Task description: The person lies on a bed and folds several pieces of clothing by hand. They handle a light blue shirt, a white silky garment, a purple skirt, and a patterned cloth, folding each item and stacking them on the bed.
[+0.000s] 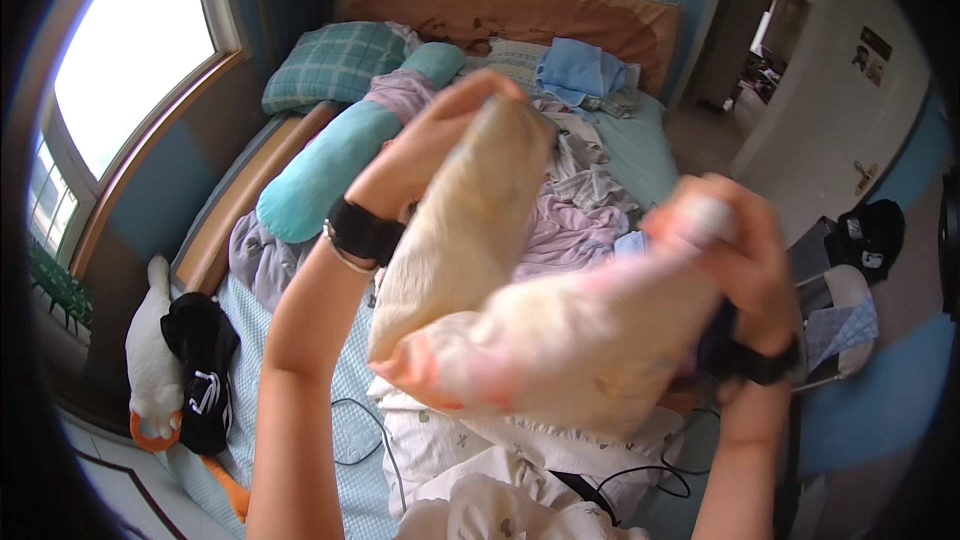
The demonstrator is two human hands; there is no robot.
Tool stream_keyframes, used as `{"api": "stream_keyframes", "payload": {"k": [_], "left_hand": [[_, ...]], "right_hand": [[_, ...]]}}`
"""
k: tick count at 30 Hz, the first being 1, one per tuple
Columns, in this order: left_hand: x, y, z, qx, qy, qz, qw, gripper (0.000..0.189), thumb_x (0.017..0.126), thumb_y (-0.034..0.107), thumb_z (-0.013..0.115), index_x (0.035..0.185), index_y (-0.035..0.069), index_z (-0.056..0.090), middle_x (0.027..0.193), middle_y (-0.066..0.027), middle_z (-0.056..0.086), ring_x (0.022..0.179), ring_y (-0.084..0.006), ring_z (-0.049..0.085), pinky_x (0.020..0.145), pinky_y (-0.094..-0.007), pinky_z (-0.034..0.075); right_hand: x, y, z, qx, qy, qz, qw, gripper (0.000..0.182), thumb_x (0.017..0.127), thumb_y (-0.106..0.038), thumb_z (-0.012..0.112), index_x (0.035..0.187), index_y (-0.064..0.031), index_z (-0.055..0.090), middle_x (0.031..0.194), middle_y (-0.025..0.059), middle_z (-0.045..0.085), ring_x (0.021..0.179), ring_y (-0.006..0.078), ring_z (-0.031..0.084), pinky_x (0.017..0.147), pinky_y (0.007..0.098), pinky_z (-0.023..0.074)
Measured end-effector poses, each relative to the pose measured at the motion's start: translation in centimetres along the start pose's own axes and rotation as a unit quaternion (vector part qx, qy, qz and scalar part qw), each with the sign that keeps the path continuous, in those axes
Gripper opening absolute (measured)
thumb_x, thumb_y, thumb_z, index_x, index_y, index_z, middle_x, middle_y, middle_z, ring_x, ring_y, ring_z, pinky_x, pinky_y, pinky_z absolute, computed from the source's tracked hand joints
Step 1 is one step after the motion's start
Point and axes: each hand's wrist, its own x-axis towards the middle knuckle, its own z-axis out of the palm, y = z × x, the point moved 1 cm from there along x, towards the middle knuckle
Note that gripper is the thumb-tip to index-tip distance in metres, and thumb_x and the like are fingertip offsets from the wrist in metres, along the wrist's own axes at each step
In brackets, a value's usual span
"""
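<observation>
A cream pillow with pink and orange patches (555, 337) is lifted in front of me, bent in a V and partly blurred. My left hand (465, 109) grips its upper left end, the fingers mostly hidden behind the cloth. My right hand (731, 240) is closed on its right end, blurred by motion. Each wrist wears a black band. Below the pillow, white printed fabric (525, 457) covers my lap, with thin dark cables beside it.
On the bed lie a turquoise bolster (330, 165), a plaid pillow (337, 64), a folded blue cloth (581, 71), rumpled pink fabric (574, 232), a white goose plush (150, 352) and black clothing (199, 382). A chair (855, 315) stands at right; a window (135, 52) is at left.
</observation>
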Motion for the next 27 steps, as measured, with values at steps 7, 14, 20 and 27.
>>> {"api": "stream_keyframes", "payload": {"k": [7, 14, 20, 27], "left_hand": [[1.1, -0.7, 5.2, 0.045, -0.113, -0.141, 0.983, 0.018, 0.092, 0.011, 0.050, 0.109, 0.005, 0.049, 0.097, 0.0009, 0.054, 0.088, -0.0052, 0.053, 0.072, -0.0197, 0.043], [0.3, -2.4, 7.5, 0.263, -0.147, -0.059, 0.952, 0.046, 0.080, 0.006, 0.064, 0.119, 0.005, 0.040, 0.086, -0.0015, 0.054, 0.077, -0.0048, 0.047, 0.065, -0.0208, 0.040], [0.7, -3.0, 8.7, 0.363, -0.156, 0.015, 0.918, 0.066, 0.073, -0.005, 0.051, 0.133, 0.007, 0.027, 0.079, -0.0152, 0.062, 0.073, -0.0294, 0.061, 0.066, -0.0337, 0.045], [-0.1, -4.8, 8.8, 0.395, -0.064, -0.056, 0.915, 0.073, 0.071, 0.000, 0.064, 0.133, 0.006, 0.027, 0.068, -0.0112, 0.057, 0.063, -0.0256, 0.057, 0.059, -0.0319, 0.042]], "right_hand": [[1.9, 6.2, 1.7, -0.111, 0.023, -0.054, 0.992, 0.009, 0.081, -0.006, 0.062, 0.089, -0.0019, 0.060, 0.080, -0.0001, 0.050, 0.077, 0.0096, 0.048, 0.074, 0.0233, 0.0397], [0.6, 7.4, 1.7, -0.163, 0.060, 0.008, 0.985, 0.020, 0.074, -0.008, 0.071, 0.086, -0.0024, 0.056, 0.080, 0.0024, 0.051, 0.076, 0.0115, 0.050, 0.072, 0.0261, 0.0425], [-0.4, 9.6, 2.3, -0.140, 0.111, 0.010, 0.984, 0.047, 0.070, -0.010, 0.076, 0.108, -0.0041, 0.048, 0.087, 0.0034, 0.055, 0.075, 0.0116, 0.051, 0.070, 0.0259, 0.0442], [-1.5, 9.2, 2.1, -0.146, 0.063, 0.120, 0.980, 0.023, 0.077, -0.015, 0.071, 0.087, 0.0001, 0.056, 0.065, 0.0080, 0.052, 0.059, 0.0128, 0.046, 0.055, 0.0284, 0.0396]]}}
